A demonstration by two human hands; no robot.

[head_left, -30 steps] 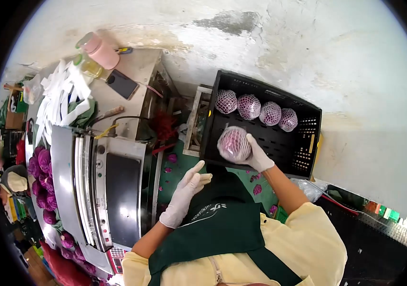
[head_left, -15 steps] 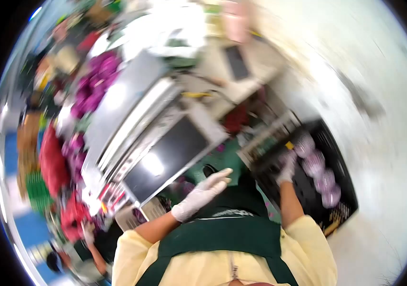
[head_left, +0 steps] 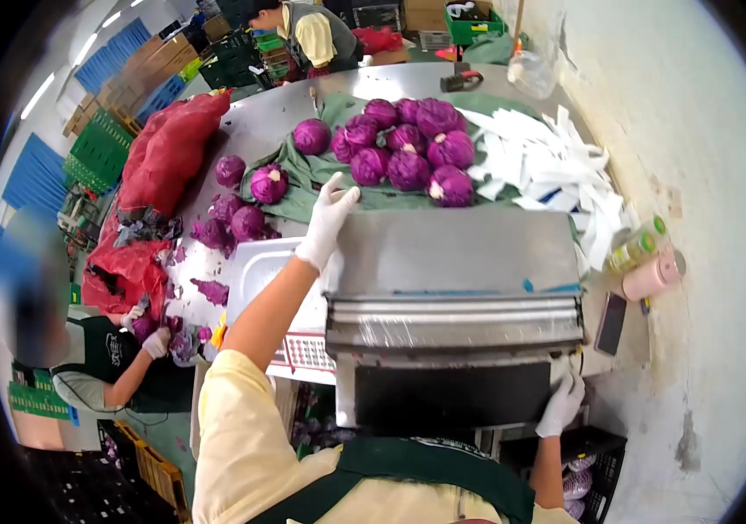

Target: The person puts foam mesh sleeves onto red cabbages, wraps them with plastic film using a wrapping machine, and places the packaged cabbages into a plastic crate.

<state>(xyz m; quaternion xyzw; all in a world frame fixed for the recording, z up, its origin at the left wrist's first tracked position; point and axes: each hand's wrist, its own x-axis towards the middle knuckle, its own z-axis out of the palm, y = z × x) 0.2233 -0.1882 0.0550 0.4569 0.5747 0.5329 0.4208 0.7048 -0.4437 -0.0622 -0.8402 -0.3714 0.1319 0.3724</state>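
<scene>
My left hand (head_left: 327, 225), in a white glove, reaches over the back left corner of the wrapping machine (head_left: 456, 253) with its fingers stretched out and nothing in them. Just beyond the fingertips lie purple cabbages; the nearest are one cabbage (head_left: 370, 166) in the pile and another cabbage (head_left: 269, 183) to the left. They rest on a green cloth (head_left: 303, 196). My right hand (head_left: 562, 406), also gloved, is beside the right end of the machine's black plate (head_left: 451, 395). Its fingers are slightly bent and apart, with no object visible in them.
A white scale (head_left: 307, 351) stands left of the machine. White strips (head_left: 547, 166), a pink bottle (head_left: 652, 273) and a phone (head_left: 610, 323) lie at right. A black crate (head_left: 600, 476) holds wrapped cabbages below. At left, a co-worker's gloved hands (head_left: 156, 342) handle a cabbage beside a red sack (head_left: 172, 157).
My view has swung from the crate up to the table. My right hand has left the crate and come to the machine's right side. My left hand has stretched forward toward the cabbages.
</scene>
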